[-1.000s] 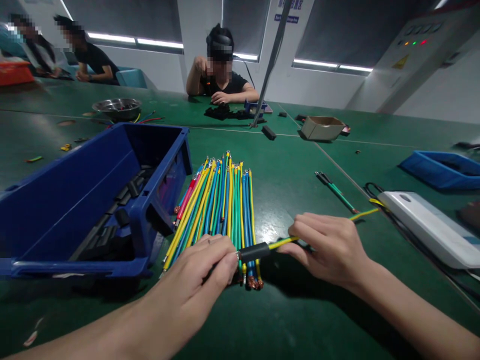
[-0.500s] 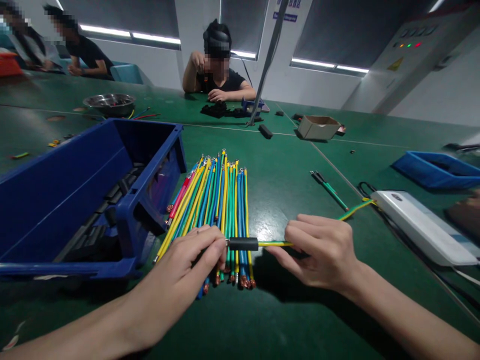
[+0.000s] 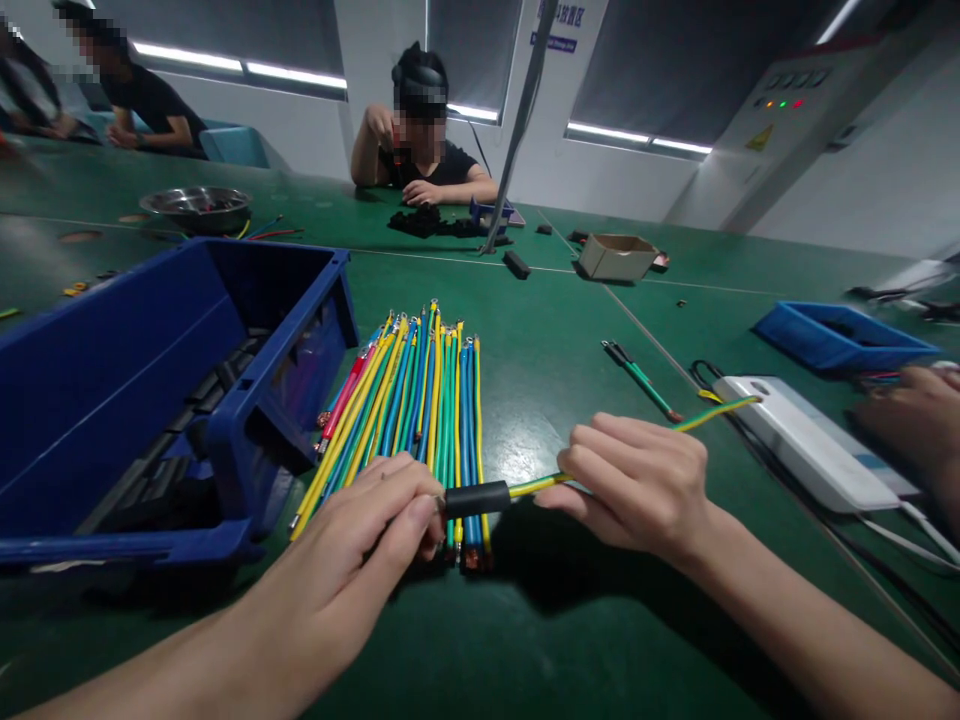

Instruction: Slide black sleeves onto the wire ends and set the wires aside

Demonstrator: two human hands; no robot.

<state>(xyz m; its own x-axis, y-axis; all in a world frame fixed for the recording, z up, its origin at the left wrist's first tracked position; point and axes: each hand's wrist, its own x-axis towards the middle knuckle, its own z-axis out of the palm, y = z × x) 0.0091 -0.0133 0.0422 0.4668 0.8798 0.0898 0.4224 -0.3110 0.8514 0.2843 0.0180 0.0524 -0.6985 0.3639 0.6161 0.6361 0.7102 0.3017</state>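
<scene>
I hold one yellow-green wire (image 3: 712, 412) level over the green table. My right hand (image 3: 637, 480) pinches it near the middle. A short black sleeve (image 3: 477, 498) sits on the wire's left end, and my left hand (image 3: 375, 520) is closed with its fingertips at that sleeve's end. Under the sleeve lies a bundle of yellow, blue, green and red wires (image 3: 420, 400), with bare copper ends toward me.
A blue bin (image 3: 150, 380) with black sleeves stands at my left. A white device (image 3: 802, 440) with black cables lies at the right, another person's hand (image 3: 919, 420) beside it. Further back are a blue tray (image 3: 840, 335), a cardboard box (image 3: 616, 256), a steel bowl (image 3: 196, 205) and seated people.
Both hands and the wire drifted slightly left, and the sleeve now meets my left fingertips. Another person's hand has come into view at the right edge.
</scene>
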